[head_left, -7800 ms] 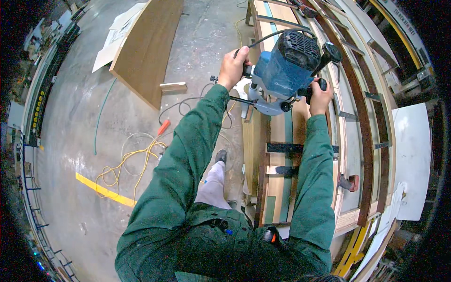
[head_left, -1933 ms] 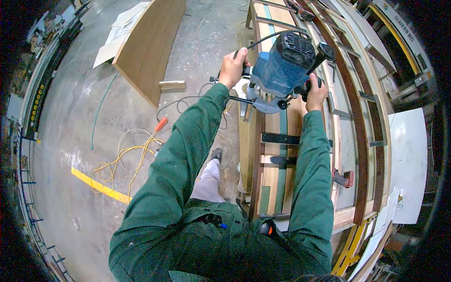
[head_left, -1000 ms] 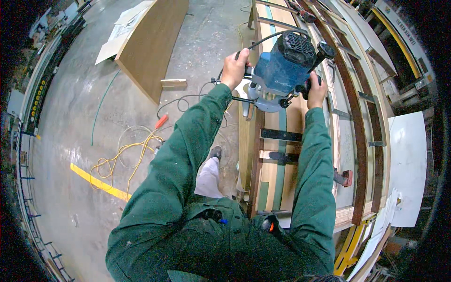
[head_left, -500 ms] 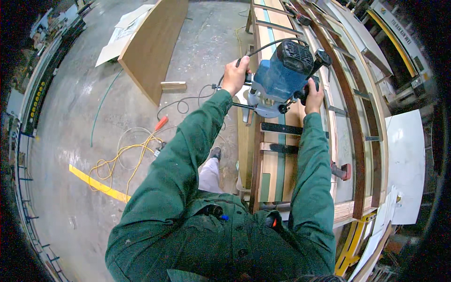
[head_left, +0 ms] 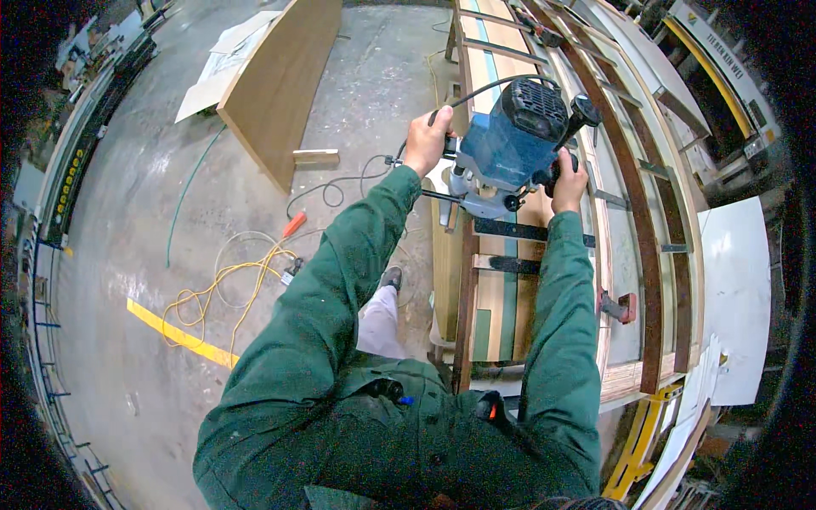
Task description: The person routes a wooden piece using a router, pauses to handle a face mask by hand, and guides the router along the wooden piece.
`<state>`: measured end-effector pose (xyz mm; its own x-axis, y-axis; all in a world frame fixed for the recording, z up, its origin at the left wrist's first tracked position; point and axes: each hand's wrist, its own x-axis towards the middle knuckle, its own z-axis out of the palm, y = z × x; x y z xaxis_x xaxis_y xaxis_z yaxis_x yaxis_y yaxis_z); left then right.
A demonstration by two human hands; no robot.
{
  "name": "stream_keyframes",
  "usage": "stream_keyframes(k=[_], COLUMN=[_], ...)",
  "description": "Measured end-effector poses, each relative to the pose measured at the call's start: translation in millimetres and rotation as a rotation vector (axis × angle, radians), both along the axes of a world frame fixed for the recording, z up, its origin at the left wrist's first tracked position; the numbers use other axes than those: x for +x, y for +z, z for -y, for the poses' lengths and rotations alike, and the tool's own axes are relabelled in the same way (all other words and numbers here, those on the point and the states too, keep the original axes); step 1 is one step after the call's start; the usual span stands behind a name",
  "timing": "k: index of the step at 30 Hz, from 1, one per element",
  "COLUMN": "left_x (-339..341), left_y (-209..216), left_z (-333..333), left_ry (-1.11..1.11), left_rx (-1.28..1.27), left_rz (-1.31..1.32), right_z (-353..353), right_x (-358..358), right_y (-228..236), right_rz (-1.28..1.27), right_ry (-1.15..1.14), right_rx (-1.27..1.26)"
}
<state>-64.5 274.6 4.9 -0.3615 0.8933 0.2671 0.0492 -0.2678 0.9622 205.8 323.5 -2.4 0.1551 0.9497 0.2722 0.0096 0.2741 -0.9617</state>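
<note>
A blue plunge router [head_left: 501, 149] with a black vented top is over the striped wooden workpiece [head_left: 501, 327]. My left hand [head_left: 428, 140] is wrapped round its left handle, beside the black cord. On the other side my right hand [head_left: 568, 180] grips the dark right handle. The router's silver base is next to a black crossbar [head_left: 512, 229] that spans the workpiece. Whether the base touches the wood, and where the bit is, cannot be seen. A second crossbar [head_left: 515, 265], dark and worn, lies nearer to me.
A long frame with brown rails [head_left: 650, 280] runs along the right, with a red and black cordless tool [head_left: 618, 308] in it. A tall wooden panel [head_left: 276, 85] stands at the left. Yellow cable [head_left: 212, 293] and an orange connector [head_left: 294, 224] lie on the floor.
The router has shifted slightly toward me, with both hands still on its handles. The rest of the scene looks nearly the same.
</note>
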Motion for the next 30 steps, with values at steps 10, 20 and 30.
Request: stream_keyframes(k=[10, 20, 30], left_x=[-8.8, -6.1, -5.0], left_y=[3.5, 2.5, 1.9], left_z=[-25.7, -47.9, -60.1], left_ry=[0.035, 0.028, 0.036], left_rx=[-0.013, 0.020, 0.014], left_rz=[-0.035, 0.022, -0.005], right_z=[-24.6, -60.2, -79.0], right_x=[-15.3, -13.1, -9.6], right_y=[12.3, 6.6, 3.8], right_rz=[0.040, 0.030, 0.039], right_ry=[-0.019, 0.030, 0.045], right_rx=[-0.008, 0.000, 0.001])
